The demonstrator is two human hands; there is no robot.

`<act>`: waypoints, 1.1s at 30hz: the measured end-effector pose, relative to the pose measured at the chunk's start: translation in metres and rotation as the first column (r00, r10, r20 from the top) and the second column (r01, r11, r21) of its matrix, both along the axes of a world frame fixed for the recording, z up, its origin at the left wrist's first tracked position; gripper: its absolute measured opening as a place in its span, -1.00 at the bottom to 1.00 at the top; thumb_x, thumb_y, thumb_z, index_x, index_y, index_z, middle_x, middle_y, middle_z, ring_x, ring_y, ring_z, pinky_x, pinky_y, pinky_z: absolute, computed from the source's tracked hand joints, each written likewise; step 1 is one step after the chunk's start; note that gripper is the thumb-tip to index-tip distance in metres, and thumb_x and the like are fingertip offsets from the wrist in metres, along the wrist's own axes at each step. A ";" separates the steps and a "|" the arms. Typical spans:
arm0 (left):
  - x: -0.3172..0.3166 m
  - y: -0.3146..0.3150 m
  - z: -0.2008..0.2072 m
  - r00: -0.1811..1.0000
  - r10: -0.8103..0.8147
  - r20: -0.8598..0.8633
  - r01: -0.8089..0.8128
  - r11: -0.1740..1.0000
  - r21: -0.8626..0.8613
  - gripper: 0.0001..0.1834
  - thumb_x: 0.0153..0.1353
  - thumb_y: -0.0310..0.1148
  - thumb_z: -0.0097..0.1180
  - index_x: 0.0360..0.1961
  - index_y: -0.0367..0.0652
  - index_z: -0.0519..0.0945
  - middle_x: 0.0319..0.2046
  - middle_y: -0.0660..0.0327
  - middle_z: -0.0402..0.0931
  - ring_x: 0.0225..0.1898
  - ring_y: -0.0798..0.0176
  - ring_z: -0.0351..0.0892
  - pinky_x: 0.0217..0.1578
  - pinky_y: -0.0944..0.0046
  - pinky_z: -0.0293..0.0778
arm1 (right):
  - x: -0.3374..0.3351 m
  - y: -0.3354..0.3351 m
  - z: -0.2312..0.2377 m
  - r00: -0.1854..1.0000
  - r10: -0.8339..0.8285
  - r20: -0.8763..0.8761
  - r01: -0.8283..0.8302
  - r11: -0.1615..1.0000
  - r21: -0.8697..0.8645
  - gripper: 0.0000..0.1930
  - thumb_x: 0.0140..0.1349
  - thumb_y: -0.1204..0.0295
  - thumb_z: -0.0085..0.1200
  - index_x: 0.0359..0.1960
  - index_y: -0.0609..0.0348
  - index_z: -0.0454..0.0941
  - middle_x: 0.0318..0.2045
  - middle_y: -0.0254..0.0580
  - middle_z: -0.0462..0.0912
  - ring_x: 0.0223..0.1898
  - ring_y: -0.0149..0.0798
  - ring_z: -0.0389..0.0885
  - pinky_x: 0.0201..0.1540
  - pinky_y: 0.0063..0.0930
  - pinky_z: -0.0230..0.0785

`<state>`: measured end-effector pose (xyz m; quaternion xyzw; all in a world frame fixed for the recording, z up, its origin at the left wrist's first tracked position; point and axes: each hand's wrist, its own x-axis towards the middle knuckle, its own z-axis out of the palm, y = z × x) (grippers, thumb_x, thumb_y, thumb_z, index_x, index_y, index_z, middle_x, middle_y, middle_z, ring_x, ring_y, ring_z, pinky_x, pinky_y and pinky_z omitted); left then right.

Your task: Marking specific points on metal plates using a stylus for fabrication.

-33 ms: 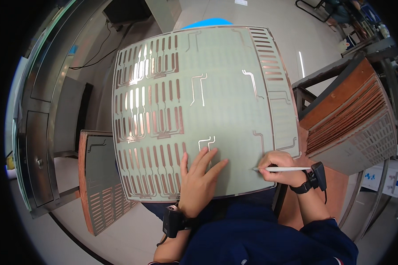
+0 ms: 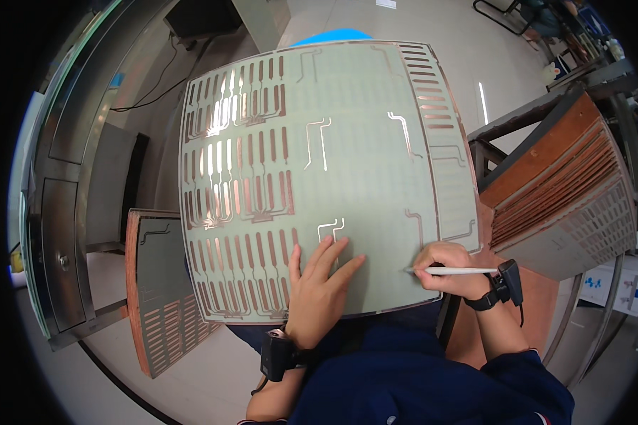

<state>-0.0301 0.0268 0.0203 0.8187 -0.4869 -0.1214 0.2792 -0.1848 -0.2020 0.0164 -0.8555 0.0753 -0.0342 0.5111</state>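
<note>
A large pale-green circuit board panel with rows of copper strips lies in front of me, across my lap. My left hand rests on its near part with fingers spread, holding nothing, beside a bent copper trace. Near the panel's front right corner, my right hand pinches a slim white pen-like tool. The tool's dark thin tip points left, at or just above the panel surface; contact cannot be made out. Beneath the panel's right side, the edge of another similar panel sticks out.
To the right, a stack of copper-edged panels leans on a metal-framed rack. More panels stand on edge at the left. A metal cabinet stands farther left. Something bright blue shows behind the panel's far edge.
</note>
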 end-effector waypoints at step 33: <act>-0.006 -0.001 -0.010 0.989 -0.018 0.149 0.014 0.999 0.031 -0.49 0.08 -0.60 0.12 0.07 0.10 0.61 0.23 0.18 0.40 0.32 0.04 0.31 0.34 -0.34 -0.05 | -0.004 0.010 0.010 0.953 0.138 0.270 -0.041 0.940 -0.339 -0.88 0.02 0.56 0.25 -0.47 0.21 0.52 -0.48 -0.22 0.53 -0.46 -0.18 0.51 -0.37 -0.36 0.37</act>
